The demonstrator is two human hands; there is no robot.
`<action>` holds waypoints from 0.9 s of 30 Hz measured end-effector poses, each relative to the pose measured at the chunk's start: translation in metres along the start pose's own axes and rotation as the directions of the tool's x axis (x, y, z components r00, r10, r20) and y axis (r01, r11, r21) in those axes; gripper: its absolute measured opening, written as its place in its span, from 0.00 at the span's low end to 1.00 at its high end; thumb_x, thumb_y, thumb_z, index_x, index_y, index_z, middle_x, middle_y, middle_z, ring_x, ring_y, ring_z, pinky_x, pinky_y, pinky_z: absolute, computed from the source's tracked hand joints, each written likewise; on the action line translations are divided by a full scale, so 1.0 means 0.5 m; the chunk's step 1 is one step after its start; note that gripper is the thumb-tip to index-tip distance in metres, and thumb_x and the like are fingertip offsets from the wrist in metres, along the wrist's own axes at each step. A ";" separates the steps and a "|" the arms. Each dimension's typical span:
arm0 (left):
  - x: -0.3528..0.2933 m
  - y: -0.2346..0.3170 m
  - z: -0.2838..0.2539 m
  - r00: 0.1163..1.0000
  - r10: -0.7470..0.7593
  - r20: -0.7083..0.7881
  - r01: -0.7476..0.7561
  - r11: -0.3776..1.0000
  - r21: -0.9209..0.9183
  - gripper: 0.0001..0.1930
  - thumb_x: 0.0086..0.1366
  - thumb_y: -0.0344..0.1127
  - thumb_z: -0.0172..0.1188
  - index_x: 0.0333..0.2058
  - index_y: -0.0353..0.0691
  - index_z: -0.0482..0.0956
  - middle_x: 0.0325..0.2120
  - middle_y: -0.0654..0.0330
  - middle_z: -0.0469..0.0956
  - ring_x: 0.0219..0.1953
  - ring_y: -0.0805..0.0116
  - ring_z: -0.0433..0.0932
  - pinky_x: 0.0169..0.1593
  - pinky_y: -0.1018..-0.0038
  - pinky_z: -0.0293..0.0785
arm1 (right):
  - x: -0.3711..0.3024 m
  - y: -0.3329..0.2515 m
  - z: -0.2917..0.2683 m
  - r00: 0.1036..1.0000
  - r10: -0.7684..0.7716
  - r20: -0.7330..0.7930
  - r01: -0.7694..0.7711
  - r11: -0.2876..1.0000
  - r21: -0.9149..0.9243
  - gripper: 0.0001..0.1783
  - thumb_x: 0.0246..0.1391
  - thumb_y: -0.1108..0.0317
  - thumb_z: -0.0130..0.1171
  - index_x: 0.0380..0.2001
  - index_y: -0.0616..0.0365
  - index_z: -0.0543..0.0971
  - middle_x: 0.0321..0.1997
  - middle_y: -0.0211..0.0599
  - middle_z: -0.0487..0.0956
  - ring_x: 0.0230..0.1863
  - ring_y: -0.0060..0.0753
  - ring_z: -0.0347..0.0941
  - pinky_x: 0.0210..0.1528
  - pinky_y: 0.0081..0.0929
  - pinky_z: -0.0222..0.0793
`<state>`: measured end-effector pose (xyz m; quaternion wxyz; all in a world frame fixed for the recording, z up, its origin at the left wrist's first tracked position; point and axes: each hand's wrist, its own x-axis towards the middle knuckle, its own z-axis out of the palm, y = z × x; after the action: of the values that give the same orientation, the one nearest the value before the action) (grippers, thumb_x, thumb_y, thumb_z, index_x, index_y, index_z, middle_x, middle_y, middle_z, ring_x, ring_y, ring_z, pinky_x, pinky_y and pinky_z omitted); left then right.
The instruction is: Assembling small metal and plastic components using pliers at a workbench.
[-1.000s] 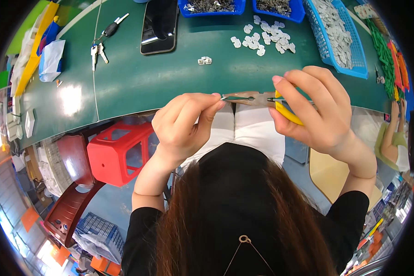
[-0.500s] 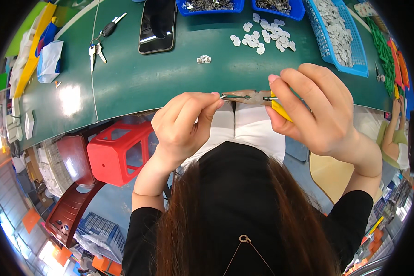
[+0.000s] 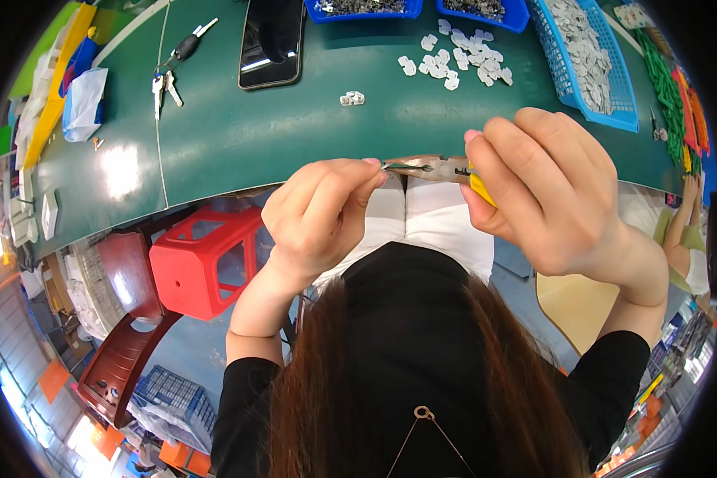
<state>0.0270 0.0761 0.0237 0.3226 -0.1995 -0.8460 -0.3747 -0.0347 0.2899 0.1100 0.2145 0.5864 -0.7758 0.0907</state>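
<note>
My right hand [image 3: 546,191] is closed round the yellow handles of a pair of long-nosed pliers [image 3: 448,168], held level near the table's front edge above my lap. The rusty-looking jaws point left. Their tips meet the fingertips of my left hand [image 3: 319,209], which is closed in a pinch of thumb and forefinger. Whatever small piece lies in that pinch is mostly hidden and too small to name. Just beyond, on the green table [image 3: 247,151], lies a small white-and-metal part [image 3: 352,99].
Loose white parts [image 3: 474,56] are scattered near a light-blue basket [image 3: 585,60] full of similar ones. Two blue trays [image 3: 366,14] hold small metal parts. A phone [image 3: 272,44] and keys [image 3: 167,84] lie further left. A red stool [image 3: 203,267] stands below the edge.
Both hands stay at almost the same place, with the pliers' tips still at my left fingertips. My right hand has shifted very slightly, and less of the yellow handle shows.
</note>
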 end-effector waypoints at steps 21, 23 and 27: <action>0.008 -0.003 -0.001 0.999 0.032 0.000 -0.032 0.999 -0.001 0.08 0.46 0.21 0.66 0.26 0.35 0.76 0.20 0.60 0.77 0.21 0.67 0.76 0.25 0.78 0.72 | 0.008 0.001 -0.003 0.999 -0.001 -0.042 -0.001 0.998 -0.065 0.17 0.32 0.72 0.63 0.29 0.71 0.77 0.32 0.45 0.73 0.32 0.43 0.69 0.27 0.31 0.69; 0.008 -0.003 0.001 1.000 0.028 0.003 -0.028 1.000 0.003 0.08 0.46 0.21 0.66 0.25 0.35 0.76 0.20 0.60 0.77 0.21 0.67 0.76 0.25 0.78 0.72 | 0.007 0.001 0.001 0.998 -0.027 -0.061 0.020 0.993 -0.112 0.17 0.32 0.72 0.63 0.29 0.72 0.77 0.32 0.45 0.73 0.32 0.43 0.69 0.27 0.31 0.69; 0.008 -0.002 0.000 1.000 0.025 -0.006 -0.025 1.000 -0.009 0.08 0.46 0.21 0.66 0.25 0.35 0.76 0.20 0.60 0.77 0.21 0.67 0.76 0.25 0.78 0.72 | 0.009 -0.001 0.000 0.998 -0.028 -0.056 0.021 0.993 -0.114 0.17 0.31 0.72 0.63 0.28 0.72 0.76 0.31 0.45 0.73 0.31 0.43 0.69 0.26 0.31 0.69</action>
<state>0.0233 0.0758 0.0260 0.3289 -0.2105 -0.8408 -0.3750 -0.0353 0.2859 0.1122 0.2707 0.5798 -0.7660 0.0607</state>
